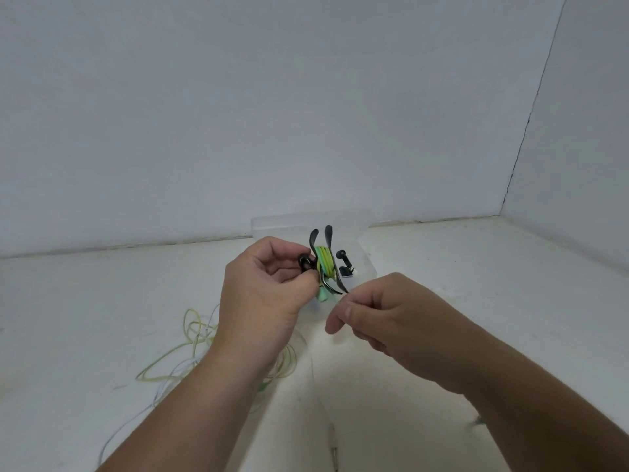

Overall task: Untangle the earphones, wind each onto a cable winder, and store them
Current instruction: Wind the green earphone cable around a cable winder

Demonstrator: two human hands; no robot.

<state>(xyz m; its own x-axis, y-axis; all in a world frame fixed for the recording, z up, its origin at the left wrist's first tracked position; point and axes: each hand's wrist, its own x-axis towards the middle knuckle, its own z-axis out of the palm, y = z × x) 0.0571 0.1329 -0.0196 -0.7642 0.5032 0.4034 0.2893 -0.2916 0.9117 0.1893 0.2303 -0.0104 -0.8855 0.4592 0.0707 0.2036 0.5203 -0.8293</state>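
Note:
My left hand (265,294) grips a black cable winder (325,260) held upright in the air, with green earphone cable (322,262) wound round its middle. My right hand (371,315) pinches the free end of that green cable just below and right of the winder. On the white table under my left arm lies a loose tangle of yellow-green cable (197,335) and a thin white cable (136,417). Behind the winder stands a clear plastic box (272,226) that holds a black earphone (342,258).
The white table meets white walls at the back and on the right. A small metal jack plug (335,454) lies near the front edge between my forearms. Another small piece (478,420) shows beside my right forearm.

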